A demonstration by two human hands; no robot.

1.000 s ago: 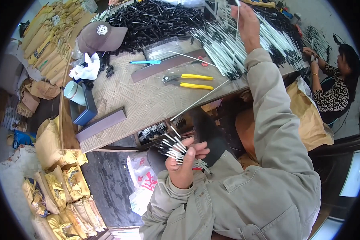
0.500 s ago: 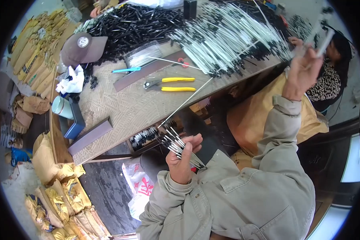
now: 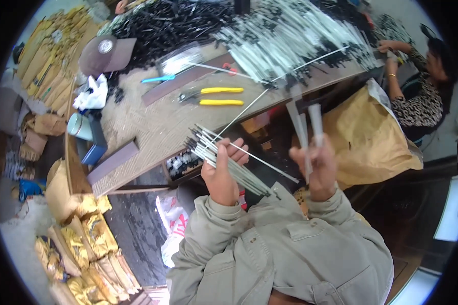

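Clasping slim, pale, dark-tipped rods: left hand | right hand: pinching blurred white sticks

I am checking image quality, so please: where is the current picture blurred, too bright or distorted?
Head view: motion blur smears the right fingers and pale sticks they hold; head view: glare whitens the clear packet on the table; head view: fisheye distortion curves the picture, with black corners.
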